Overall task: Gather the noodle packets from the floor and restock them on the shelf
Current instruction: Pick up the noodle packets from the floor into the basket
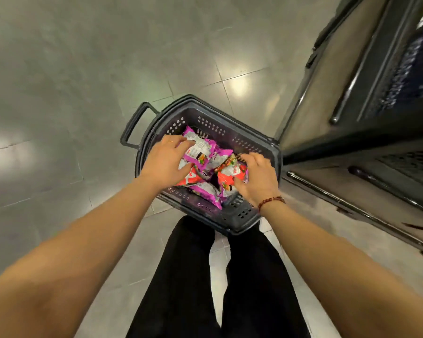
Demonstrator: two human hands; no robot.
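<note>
- Lying jumbled in the basket [213,125] were the noodle packets [206,193], purple ones and orange ones overlapping each other, some face up and some showing the pale printed back.
- My left hand [166,162] reached in from the left side; its grip was clamped on a purple packet [198,152], fingers bent over the top face and thumb tucked against the lower edge.
- A second orange wrapper [193,178] lay just under that thumb, touching the purple one.
- My right hand [257,176] reached in from the right side; its grip was closed on an orange packet [231,173], fingertips hooked over the far edge and thumb pressed at the near edge.
- A thin ring [171,141] sat on a left finger, and a beaded bracelet [271,202] circled my right wrist.
- The basket was dark perforated plastic, with its handle [134,125] folded out to the left.
- It stood on the grey tiled floor [83,69], just ahead of my black trousers [181,276].
- The shelf [376,93] rose at the right, its dark base near the basket's right corner; what it carried was too blurred to tell.
</note>
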